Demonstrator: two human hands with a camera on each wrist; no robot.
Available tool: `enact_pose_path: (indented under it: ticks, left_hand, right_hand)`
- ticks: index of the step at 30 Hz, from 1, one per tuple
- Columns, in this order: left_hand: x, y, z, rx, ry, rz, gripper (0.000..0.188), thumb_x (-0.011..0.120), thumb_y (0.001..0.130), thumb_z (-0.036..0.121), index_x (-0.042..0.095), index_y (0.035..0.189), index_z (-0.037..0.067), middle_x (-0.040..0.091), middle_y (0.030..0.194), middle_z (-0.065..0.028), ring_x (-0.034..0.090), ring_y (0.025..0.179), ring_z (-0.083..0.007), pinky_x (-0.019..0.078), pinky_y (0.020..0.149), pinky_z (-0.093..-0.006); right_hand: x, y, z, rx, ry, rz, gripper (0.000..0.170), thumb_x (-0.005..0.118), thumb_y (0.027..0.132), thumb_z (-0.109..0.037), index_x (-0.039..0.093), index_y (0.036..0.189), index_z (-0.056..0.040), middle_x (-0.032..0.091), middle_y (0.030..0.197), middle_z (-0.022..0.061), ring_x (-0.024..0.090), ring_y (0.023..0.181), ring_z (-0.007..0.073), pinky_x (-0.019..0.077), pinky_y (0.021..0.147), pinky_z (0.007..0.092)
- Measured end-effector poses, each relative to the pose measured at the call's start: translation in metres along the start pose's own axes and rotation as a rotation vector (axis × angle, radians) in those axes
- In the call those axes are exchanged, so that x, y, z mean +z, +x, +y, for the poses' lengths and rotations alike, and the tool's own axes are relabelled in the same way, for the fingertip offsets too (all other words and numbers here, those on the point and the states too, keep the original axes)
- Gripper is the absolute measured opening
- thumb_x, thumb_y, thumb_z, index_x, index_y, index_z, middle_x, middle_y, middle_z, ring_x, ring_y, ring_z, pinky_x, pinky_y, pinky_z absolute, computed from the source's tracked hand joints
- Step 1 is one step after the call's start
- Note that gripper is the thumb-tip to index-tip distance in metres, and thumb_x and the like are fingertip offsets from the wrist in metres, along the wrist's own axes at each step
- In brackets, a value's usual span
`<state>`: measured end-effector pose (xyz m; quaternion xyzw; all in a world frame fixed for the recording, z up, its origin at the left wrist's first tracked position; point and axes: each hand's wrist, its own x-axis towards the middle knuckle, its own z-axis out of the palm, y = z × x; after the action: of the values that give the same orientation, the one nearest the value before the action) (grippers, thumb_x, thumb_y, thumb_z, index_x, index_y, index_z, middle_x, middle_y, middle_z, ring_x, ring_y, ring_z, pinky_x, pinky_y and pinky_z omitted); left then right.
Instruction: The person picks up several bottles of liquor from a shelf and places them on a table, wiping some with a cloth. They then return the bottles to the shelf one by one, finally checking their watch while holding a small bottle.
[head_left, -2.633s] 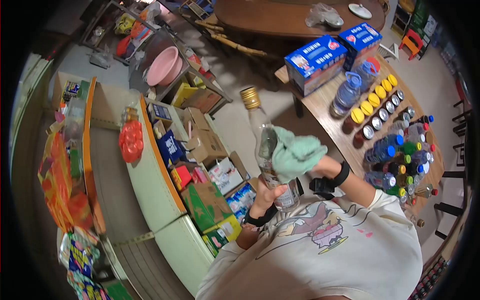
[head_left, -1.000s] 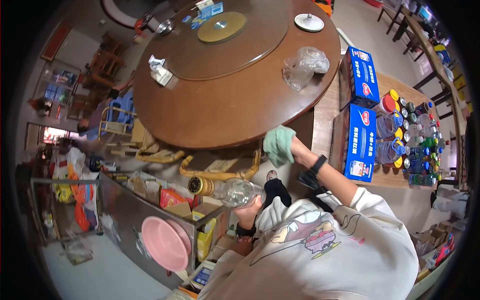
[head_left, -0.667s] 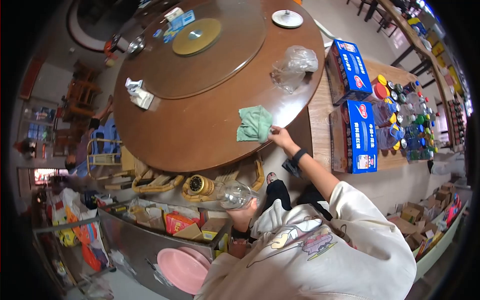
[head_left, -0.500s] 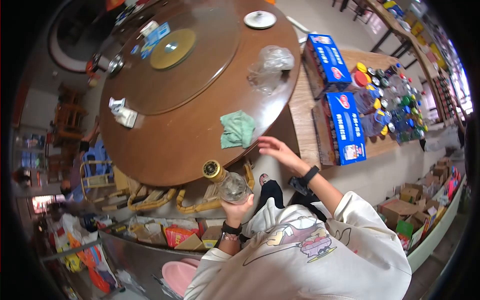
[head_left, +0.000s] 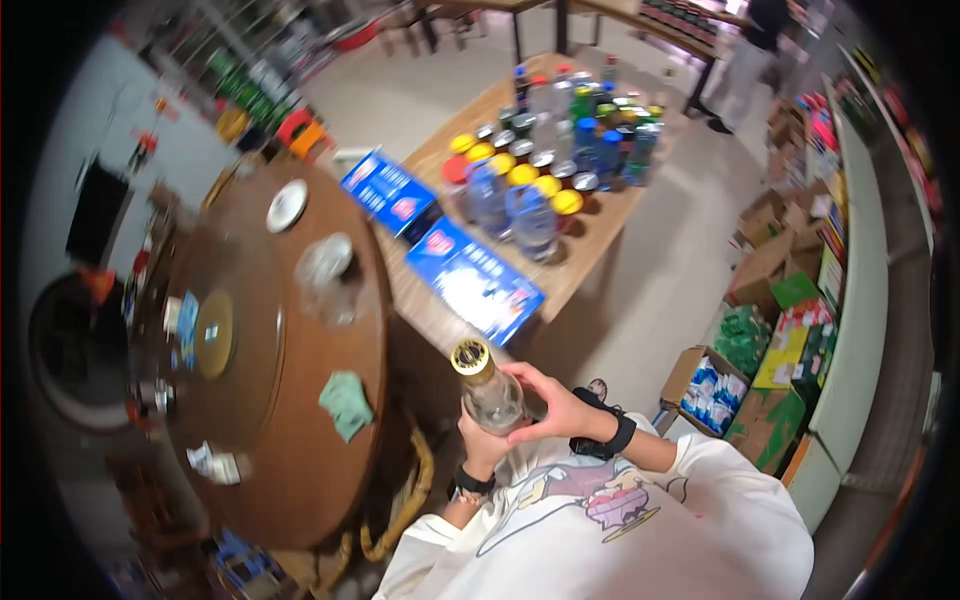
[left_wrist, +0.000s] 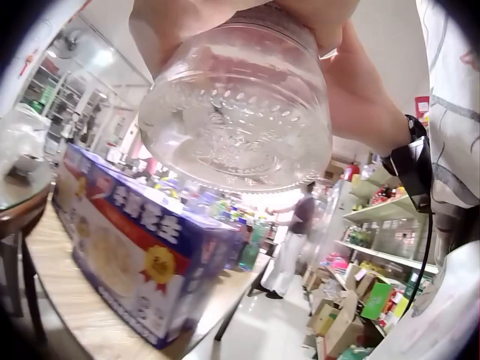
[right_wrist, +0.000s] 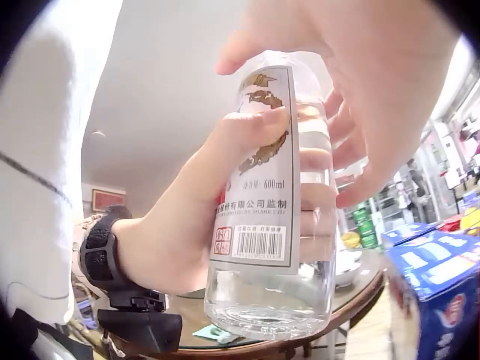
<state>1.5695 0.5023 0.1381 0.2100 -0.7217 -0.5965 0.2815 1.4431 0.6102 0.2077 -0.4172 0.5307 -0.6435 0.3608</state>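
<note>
A clear glass bottle with a gold cap (head_left: pixel 472 360) stands in front of the shirt, gripped low by the left hand (head_left: pixel 482 447). Around its upper part curve the fingers and thumb of the right hand (head_left: pixel 560 408). In the right wrist view the bottle's label (right_wrist: pixel 259 187) faces the camera, with the left thumb lying across it and the right hand (right_wrist: pixel 360 82) at the shoulder. From below, the left wrist view shows the bottle's base (left_wrist: pixel 240 142). The green cloth (head_left: pixel 346 405) lies on the round table, away from both hands.
The round brown table (head_left: pixel 330 480) is at the left, with a plastic bag (head_left: pixel 328 270) and a white lid (head_left: pixel 287 206). Ahead, a wooden table (head_left: pixel 590 265) holds two blue boxes (head_left: pixel 475 280) and several bottles (head_left: pixel 535 222). Cartons (head_left: pixel 765 425) line the right side; a person (head_left: pixel 745 70) stands far back.
The view has swung toward the bottle table. The right hand first wiped near the bottle with the cloth, then left the cloth on the round table and came to the bottle. The left hand kept its grip.
</note>
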Motion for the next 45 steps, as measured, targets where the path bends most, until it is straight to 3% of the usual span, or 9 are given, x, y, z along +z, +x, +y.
enact_pose_path:
  ticks: [2, 6, 10, 18, 24, 30, 33, 36, 45]
  left_hand:
    - [0.046, 0.013, 0.027, 0.035, -0.060, -0.122, 0.077, 0.087, 0.053, 0.027, 0.050, 0.114, 0.001, 0.064, 0.102, -0.0118, 0.064, 0.090, -0.0213, 0.0504, 0.080, -0.0334]
    - [0.134, 0.019, 0.017, 0.094, -0.036, -0.308, 0.080, 0.087, 0.053, 0.030, 0.048, 0.116, 0.000, 0.064, 0.101, -0.0118, 0.064, 0.091, -0.0211, 0.0502, 0.081, -0.0333]
    - [0.214, 0.029, 0.007, 0.105, -0.020, -0.514, 0.082, 0.086, 0.053, 0.029, 0.047, 0.119, 0.000, 0.063, 0.100, -0.0117, 0.063, 0.091, -0.0197, 0.0499, 0.081, -0.0330]
    - [0.334, 0.050, 0.033, 0.103, -0.131, -0.742, 0.075, 0.085, 0.054, 0.025, 0.050, 0.115, 0.000, 0.063, 0.099, -0.0098, 0.062, 0.089, -0.0171, 0.0495, 0.080, -0.0311]
    - [0.409, 0.083, 0.032, 0.129, -0.101, -0.910, 0.073, 0.085, 0.053, 0.024, 0.051, 0.113, 0.000, 0.063, 0.099, -0.0100, 0.062, 0.089, -0.0174, 0.0494, 0.080, -0.0315]
    - [0.497, 0.138, 0.028, 0.096, -0.139, -1.099, 0.069, 0.084, 0.054, 0.024, 0.054, 0.111, 0.000, 0.063, 0.099, -0.0098, 0.062, 0.091, -0.0183, 0.0493, 0.080, -0.0323]
    - [0.555, 0.176, 0.051, 0.117, -0.200, -1.025, 0.068, 0.083, 0.055, 0.024, 0.053, 0.111, 0.000, 0.063, 0.101, -0.0099, 0.062, 0.091, -0.0191, 0.0489, 0.082, -0.0328]
    - [0.605, 0.217, 0.061, 0.031, -0.260, -1.107, 0.067, 0.082, 0.056, 0.023, 0.052, 0.111, -0.001, 0.063, 0.101, -0.0099, 0.062, 0.091, -0.0187, 0.0486, 0.082, -0.0322]
    - [0.753, 0.254, 0.078, 0.083, -0.516, -1.373, 0.055, 0.078, 0.059, 0.012, 0.056, 0.107, -0.002, 0.063, 0.098, -0.0075, 0.060, 0.089, -0.0156, 0.0481, 0.081, -0.0303]
  right_hand:
    - [-0.042, -0.024, -0.008, 0.001, -0.019, 0.064, 0.086, 0.082, 0.065, -0.019, 0.034, 0.135, -0.0013, 0.046, 0.128, 0.0084, 0.044, 0.120, 0.0177, 0.0324, 0.103, 0.0334]
    - [-0.110, -0.079, -0.017, -0.021, 0.029, 0.238, 0.078, 0.081, 0.065, -0.019, 0.041, 0.130, -0.0030, 0.051, 0.123, 0.0088, 0.050, 0.114, 0.0187, 0.0379, 0.099, 0.0326]
    - [-0.174, -0.126, -0.028, -0.017, -0.163, 0.444, 0.079, 0.084, 0.061, -0.021, 0.043, 0.127, -0.0041, 0.053, 0.120, 0.0080, 0.053, 0.108, 0.0185, 0.0412, 0.095, 0.0308]
    - [-0.249, -0.184, -0.043, -0.083, -0.170, 0.720, 0.084, 0.085, 0.060, -0.016, 0.040, 0.130, -0.0045, 0.053, 0.119, 0.0084, 0.052, 0.109, 0.0171, 0.0400, 0.094, 0.0304]
    - [-0.304, -0.200, -0.058, 0.090, -0.260, 0.985, 0.079, 0.083, 0.060, -0.021, 0.044, 0.127, -0.0032, 0.061, 0.111, 0.0132, 0.059, 0.100, 0.0182, 0.0439, 0.090, 0.0310]
    - [-0.393, -0.191, -0.054, 0.043, -0.319, 1.159, 0.073, 0.083, 0.059, -0.022, 0.051, 0.122, -0.0043, 0.063, 0.109, 0.0085, 0.061, 0.097, 0.0172, 0.0453, 0.088, 0.0302]
    - [-0.451, -0.176, -0.066, 0.015, -0.287, 1.162, 0.071, 0.080, 0.064, -0.025, 0.048, 0.125, -0.0055, 0.061, 0.115, 0.0069, 0.059, 0.100, 0.0160, 0.0446, 0.089, 0.0294]
    - [-0.505, -0.161, -0.080, -0.086, -0.256, 1.237, 0.071, 0.080, 0.063, -0.023, 0.049, 0.125, -0.0062, 0.061, 0.114, 0.0062, 0.058, 0.100, 0.0144, 0.0438, 0.090, 0.0295]
    - [-0.612, -0.186, -0.108, 0.000, -0.342, 1.470, 0.069, 0.079, 0.063, -0.017, 0.049, 0.124, -0.0036, 0.059, 0.114, 0.0049, 0.056, 0.100, 0.0123, 0.0430, 0.090, 0.0282]
